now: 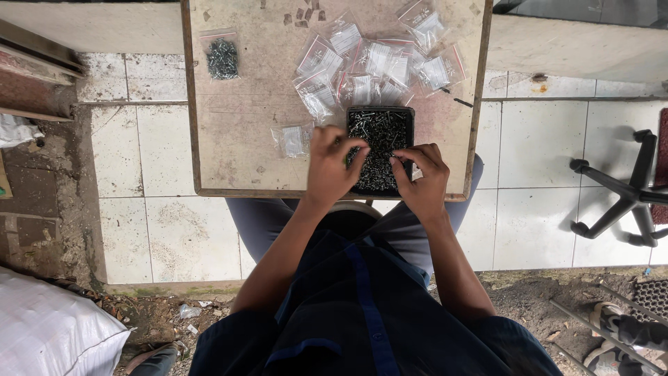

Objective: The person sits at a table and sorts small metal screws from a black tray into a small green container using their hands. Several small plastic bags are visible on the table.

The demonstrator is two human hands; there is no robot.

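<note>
The person sits at a small worn wooden desk [236, 139], seen from above, with both hands over a black tray [380, 125] heaped with small dark screws [379, 132]. The tray stands near the front edge of the desk, a little right of its middle.

The left hand [330, 163] lies over the tray's left edge, its fingers curled and its grip pinched together at the fingertips above the screws; whether a screw sits between them is too small to tell. The right hand [421, 174] rests on the tray's lower right corner, thumb and forefinger drawn together in the same pinch, and what they clamp, if anything, cannot be made out.

Just left of the left hand lies a single small clear plastic bag [292, 139], flat on the desk. Behind the tray, toward the far edge, a loose pile of clear bags with red-striped tops [376, 63] spreads across the desk, some overlapping. Well apart, near the far left corner, one filled bag of dark screws [223, 57] lies alone.

Under the desk is a white tiled floor [160, 160]. To the right stands the black star base of an office chair [623, 191], and a white woven sack [49, 327] sits at the lower left.
</note>
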